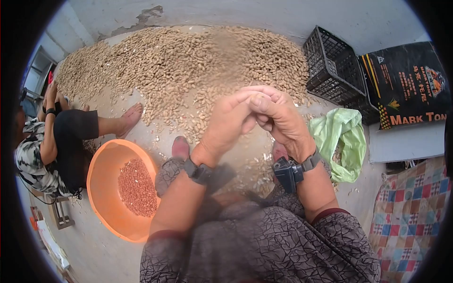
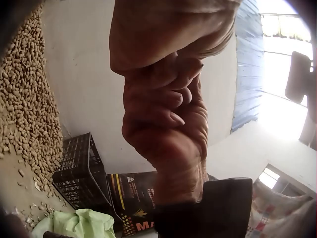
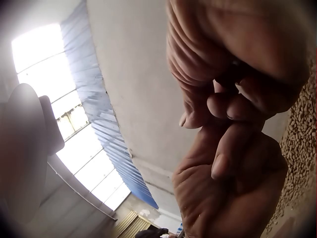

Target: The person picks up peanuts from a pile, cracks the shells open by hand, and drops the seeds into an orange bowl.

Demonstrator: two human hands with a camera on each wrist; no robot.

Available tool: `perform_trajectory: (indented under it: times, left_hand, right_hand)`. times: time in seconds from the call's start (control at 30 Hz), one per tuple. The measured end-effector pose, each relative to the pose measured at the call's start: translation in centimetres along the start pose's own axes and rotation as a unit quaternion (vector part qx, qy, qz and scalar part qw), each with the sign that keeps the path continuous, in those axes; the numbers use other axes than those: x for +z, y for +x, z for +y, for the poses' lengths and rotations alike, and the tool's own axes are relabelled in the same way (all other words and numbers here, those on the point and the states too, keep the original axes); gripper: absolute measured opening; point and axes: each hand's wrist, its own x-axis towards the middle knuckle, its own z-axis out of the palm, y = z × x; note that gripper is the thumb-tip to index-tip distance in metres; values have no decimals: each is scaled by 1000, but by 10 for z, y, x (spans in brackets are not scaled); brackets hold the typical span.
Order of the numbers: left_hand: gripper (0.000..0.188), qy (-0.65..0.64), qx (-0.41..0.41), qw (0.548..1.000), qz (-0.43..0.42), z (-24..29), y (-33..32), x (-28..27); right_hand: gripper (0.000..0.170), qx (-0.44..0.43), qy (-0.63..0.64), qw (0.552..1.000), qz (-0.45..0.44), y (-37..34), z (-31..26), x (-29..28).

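In the head view my left hand (image 1: pixel 229 118) and right hand (image 1: pixel 283 113) meet in front of me, thumbs and fingertips pressed together. Fingers of both hands are curled inward in the wrist views, where the right hand (image 2: pixel 168 144) and the left hand (image 3: pixel 228 183) lie against each other. Whatever may be between the fingertips is hidden, so I cannot tell what they hold. Beyond the hands spreads a heap of unshelled peanuts (image 1: pixel 174 70). To the left, an orange basin (image 1: pixel 101 188) contains reddish shelled peanuts (image 1: pixel 137 188).
Black plastic crates (image 1: pixel 332 70) stand by the wall at right, beside a black printed sack (image 1: pixel 406 85). Nearer lies a light green bag (image 1: pixel 347 141). A checked cloth (image 1: pixel 410 221) hangs at lower right. Another person (image 1: pixel 42 146) sits at far left, one bare foot near the heap.
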Motion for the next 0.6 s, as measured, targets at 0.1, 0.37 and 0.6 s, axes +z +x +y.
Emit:
perform_trajectory:
  times: [0.1,0.37,0.6]
  left_hand:
    - [28,5,18,1000,0,-3,-2,0]
    - [35,139,114,984,-14,-11,-3,2]
    - [32,-13,44,998,-47,-4,2,-2]
  right_hand:
    - [30,-2,42,999,-20,-3,-6,6]
    - [25,-36,26,998,46,-1,4,6]
    - [30,-21,55,998,9,4,4,-2]
